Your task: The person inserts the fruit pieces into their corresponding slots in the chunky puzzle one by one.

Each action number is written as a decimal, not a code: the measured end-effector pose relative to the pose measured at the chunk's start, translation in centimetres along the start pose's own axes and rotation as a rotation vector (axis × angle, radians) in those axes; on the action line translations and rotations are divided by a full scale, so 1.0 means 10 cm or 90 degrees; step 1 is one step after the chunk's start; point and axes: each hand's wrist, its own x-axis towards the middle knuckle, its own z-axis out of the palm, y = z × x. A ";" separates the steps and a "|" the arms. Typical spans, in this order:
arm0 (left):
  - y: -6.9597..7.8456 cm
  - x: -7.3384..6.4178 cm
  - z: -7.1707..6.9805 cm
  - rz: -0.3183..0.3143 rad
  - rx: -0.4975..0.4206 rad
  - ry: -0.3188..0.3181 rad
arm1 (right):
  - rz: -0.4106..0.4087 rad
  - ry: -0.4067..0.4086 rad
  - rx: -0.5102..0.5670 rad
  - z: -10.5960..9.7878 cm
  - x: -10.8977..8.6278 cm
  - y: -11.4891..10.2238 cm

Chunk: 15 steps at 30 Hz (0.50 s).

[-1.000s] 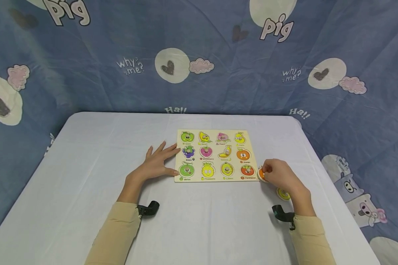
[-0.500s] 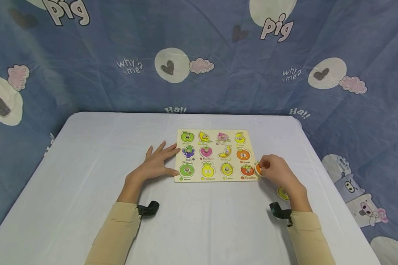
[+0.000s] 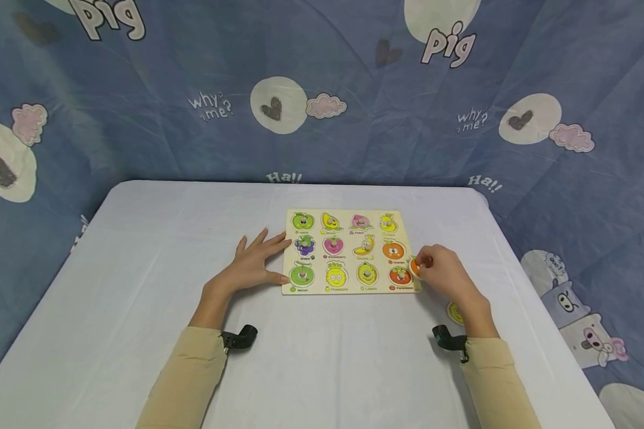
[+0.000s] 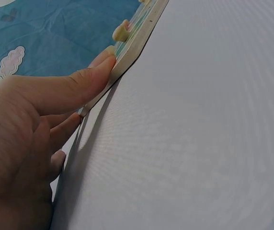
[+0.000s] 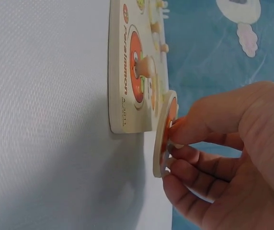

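A cream wooden fruit puzzle board (image 3: 349,260) with knobbed fruit pieces lies on the white table. My left hand (image 3: 253,262) has its fingers spread against the board's left edge; in the left wrist view the thumb (image 4: 86,84) presses at the rim beside a knob. My right hand (image 3: 442,269) pinches an orange-fruit puzzle piece (image 3: 414,266) by its knob at the board's right edge. In the right wrist view that piece (image 5: 161,139) is tilted on edge, close beside the board's corner and the persimmon piece (image 5: 136,67). The fingers hide part of its face.
A round yellow puzzle piece (image 3: 454,313) lies on the table (image 3: 327,357) beneath the right wrist, partly covered by it. A blue printed curtain (image 3: 365,149) hangs behind the table. Black wrist cameras sit at both sleeves.
My right hand has moved left and slightly away from me, bringing the orange-fruit piece from beside the board to over its right edge. The left hand and board have stayed put.
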 end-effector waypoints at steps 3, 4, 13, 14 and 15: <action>-0.01 0.01 0.00 0.003 -0.001 0.000 | -0.005 0.007 0.001 0.00 0.01 -0.01; -0.01 0.00 0.00 0.005 -0.001 -0.001 | -0.007 0.009 0.001 0.00 0.01 -0.01; -0.02 -0.01 -0.01 0.012 -0.003 -0.006 | -0.005 0.014 0.000 0.01 0.08 -0.04; -0.02 -0.01 -0.01 0.013 -0.005 -0.006 | -0.007 0.015 0.000 0.01 0.09 -0.05; -0.01 -0.01 -0.01 0.013 -0.008 -0.007 | -0.009 0.016 0.001 0.01 0.10 -0.06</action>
